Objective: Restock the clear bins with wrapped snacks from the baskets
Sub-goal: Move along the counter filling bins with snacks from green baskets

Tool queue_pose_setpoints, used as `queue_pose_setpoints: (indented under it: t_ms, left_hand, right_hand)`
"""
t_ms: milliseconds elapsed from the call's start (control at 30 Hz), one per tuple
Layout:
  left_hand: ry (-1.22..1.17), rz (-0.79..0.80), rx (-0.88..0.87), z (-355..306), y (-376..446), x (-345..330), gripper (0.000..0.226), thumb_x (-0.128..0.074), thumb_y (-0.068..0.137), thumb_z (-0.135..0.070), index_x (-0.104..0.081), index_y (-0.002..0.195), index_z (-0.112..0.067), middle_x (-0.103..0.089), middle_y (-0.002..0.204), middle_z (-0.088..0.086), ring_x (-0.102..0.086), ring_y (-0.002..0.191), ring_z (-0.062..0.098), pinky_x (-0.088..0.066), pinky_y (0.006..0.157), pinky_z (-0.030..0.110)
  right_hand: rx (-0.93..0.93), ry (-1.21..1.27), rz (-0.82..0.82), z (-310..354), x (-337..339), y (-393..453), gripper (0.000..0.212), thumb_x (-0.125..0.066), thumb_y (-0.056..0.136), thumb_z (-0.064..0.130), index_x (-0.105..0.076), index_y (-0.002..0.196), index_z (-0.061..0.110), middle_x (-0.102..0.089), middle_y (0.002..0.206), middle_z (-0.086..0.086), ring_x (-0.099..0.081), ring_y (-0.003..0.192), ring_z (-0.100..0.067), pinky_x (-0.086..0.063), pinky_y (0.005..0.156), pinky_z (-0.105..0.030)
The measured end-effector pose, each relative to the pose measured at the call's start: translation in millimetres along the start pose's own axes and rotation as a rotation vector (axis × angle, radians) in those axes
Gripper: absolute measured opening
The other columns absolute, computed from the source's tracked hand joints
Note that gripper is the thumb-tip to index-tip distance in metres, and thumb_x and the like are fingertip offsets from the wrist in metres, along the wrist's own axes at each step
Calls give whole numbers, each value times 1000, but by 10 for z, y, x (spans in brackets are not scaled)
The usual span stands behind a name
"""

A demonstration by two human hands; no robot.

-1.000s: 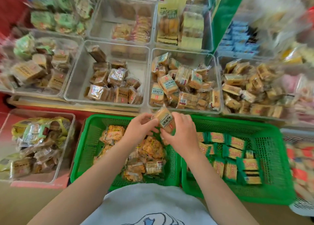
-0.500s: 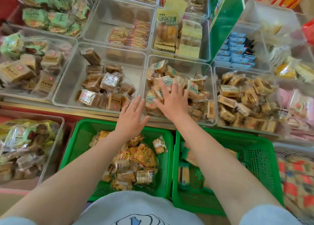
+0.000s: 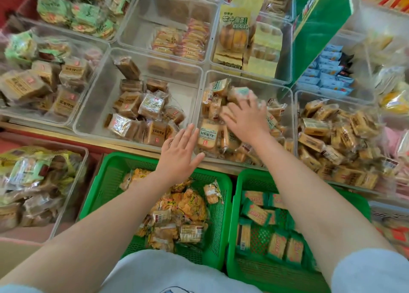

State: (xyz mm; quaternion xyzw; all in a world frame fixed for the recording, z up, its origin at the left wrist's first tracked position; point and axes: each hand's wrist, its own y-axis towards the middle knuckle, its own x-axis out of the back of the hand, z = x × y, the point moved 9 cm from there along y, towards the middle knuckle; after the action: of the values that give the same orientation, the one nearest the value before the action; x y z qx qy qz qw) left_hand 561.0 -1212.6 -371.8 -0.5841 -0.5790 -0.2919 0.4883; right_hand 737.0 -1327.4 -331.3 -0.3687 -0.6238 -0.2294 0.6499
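Snacks (image 3: 223, 124) now lie under the flat right hand (image 3: 245, 120); left hand (image 3: 179, 153) stays spread.

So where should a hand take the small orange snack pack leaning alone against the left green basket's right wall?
Pinch the crimped top edge of the snack pack from above. It stands propped against the wall of the left green basket, apart from the pile, so the top seal is free.

Open floor shows in the far half of the middle clear bin (image 3: 155, 66), beyond its brown packets (image 3: 141, 113). The clear bin to its right (image 3: 285, 89) is heaped near the front wall, where the right hand (image 3: 245, 120) lies. Both green baskets, left (image 3: 106, 182) and right (image 3: 247, 177), are open-topped.
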Motion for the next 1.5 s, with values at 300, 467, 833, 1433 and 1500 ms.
queue_pose_setpoints:
  t_ms: [300, 467, 833, 1433, 1500]
  left_hand:
    - [36, 45, 22, -11, 80, -2, 71, -16, 101, -61, 16, 157, -30, 23, 163, -7, 12, 152, 14, -2, 122, 40]
    - [49, 47, 17, -27, 140, 3, 69, -17, 102, -58, 11, 158, -28, 20, 165, -4, 9, 153, 17, -2, 121, 40]
    - [31, 64, -76, -73, -155, -45, 75, -18, 100, -62, 7, 159, -24, 19, 165, 1, -5, 154, 19, -8, 123, 43]
    - [-257, 405, 329, 1314, -1677, -743, 31, -46, 100, -28, -65, 123, -19, -67, 117, 1, -63, 99, 22, -54, 84, 37]
    - [-306, 287, 313, 1283, -1525, -594, 30, -47, 100, -26, -65, 123, -20, -67, 118, 1, -64, 96, 21, -55, 81, 37]
  right_hand:
    - [-26, 107, -124, -36, 186, 175, 50, -38, 103, 48, -45, 146, 23, -29, 163, -11, -23, 151, -33, -17, 122, -57]
    - [-337, 136, -63, -330, 40, 4, 59, -36, 106, 42, -19, 160, 25, -9, 168, -14, -6, 155, -36, -6, 122, -58]
    - [56, 546, -517, 1131, 48, -1591, 18, -50, 91, 10, -66, 84, 7, -62, 81, -5, -58, 73, -23, -48, 63, -38]
    - [-5, 631, 623, 2598, -2121, -1784, 29, -64, 92, 30, -55, 117, 17, -60, 114, -8, -58, 107, -32, -51, 91, -44]
    - [-154, 834, 691, 2441, -1961, -1782, 29, -65, 92, 32, -50, 113, 18, -63, 103, -10, -63, 89, -27, -53, 75, -43]
